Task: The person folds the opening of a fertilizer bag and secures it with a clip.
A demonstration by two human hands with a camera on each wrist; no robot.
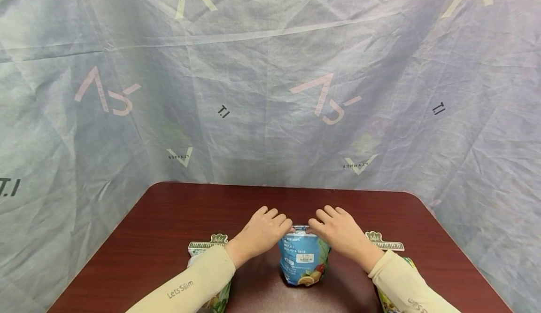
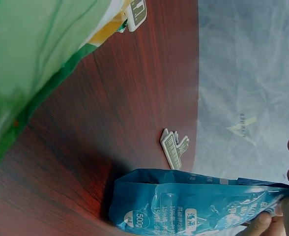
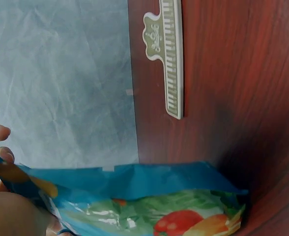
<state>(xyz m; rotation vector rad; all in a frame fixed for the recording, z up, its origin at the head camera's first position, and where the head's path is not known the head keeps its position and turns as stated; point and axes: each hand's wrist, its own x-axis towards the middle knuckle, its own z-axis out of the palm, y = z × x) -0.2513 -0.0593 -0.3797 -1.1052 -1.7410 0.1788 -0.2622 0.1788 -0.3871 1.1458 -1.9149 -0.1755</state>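
Observation:
A blue pouch [image 1: 302,259] printed with fruit and vegetables stands upright on the table in front of me. My left hand [image 1: 266,228] pinches the left end of its top edge. At the other end of that edge, my right hand [image 1: 340,230] pinches the pouch too. In the left wrist view the pouch [image 2: 188,204] shows white print and a 500g mark on its side. Its tomato picture faces the right wrist view, where the pouch [image 3: 149,201] lies along the bottom. Parts of both hands' fingers are hidden behind the top edge.
Green printed bags, left [image 1: 220,299] and right [image 1: 386,299], stand partly behind my sleeves. Keyboard-patterned clips show at left [image 1: 208,244] and right [image 1: 385,242]. Another clip [image 2: 174,147] is beyond the pouch. Grey cloth [image 1: 266,92] hangs behind the red-brown table [image 1: 177,205].

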